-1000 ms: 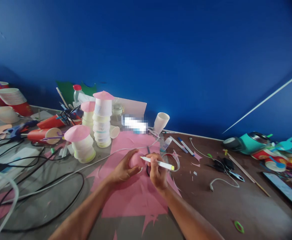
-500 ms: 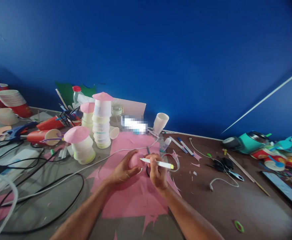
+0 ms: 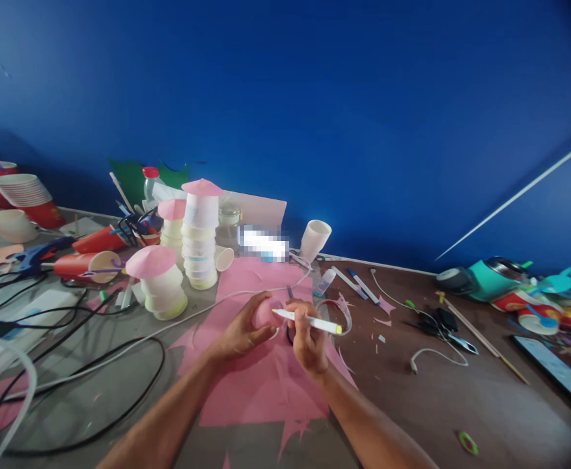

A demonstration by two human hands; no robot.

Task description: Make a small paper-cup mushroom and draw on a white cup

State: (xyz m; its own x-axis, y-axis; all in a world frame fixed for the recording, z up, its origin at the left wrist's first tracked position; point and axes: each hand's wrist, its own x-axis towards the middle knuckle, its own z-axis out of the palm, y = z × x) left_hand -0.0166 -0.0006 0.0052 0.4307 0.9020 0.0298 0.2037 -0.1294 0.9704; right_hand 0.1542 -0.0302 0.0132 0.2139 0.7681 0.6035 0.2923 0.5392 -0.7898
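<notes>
Between my hands is a small pink paper cone (image 3: 264, 314), with a bit of white rim showing beneath it. My left hand (image 3: 243, 331) is closed around its left side. In my right hand (image 3: 308, 335) I grip a white marker (image 3: 314, 321) with a yellow end; its tip touches or almost touches the cone. Under both hands lies a pink paper sheet (image 3: 265, 397). Dark-handled scissors, mostly hidden, seem to lie beside my right hand. Left of the sheet stand towers of stacked paper cups (image 3: 200, 254) topped with pink cones (image 3: 151, 262).
A white cup (image 3: 315, 240) stands against the blue wall. Blue and white markers (image 3: 363, 286), a glue bottle (image 3: 325, 282) and paper scraps lie on the right. Black cables (image 3: 77, 449) loop on the left, by a glue gun (image 3: 31, 257). A phone (image 3: 558, 371) rests far right.
The marker and my right hand have shifted very slightly over the pink cone. My left hand keeps its hold, and the rest stays in place.
</notes>
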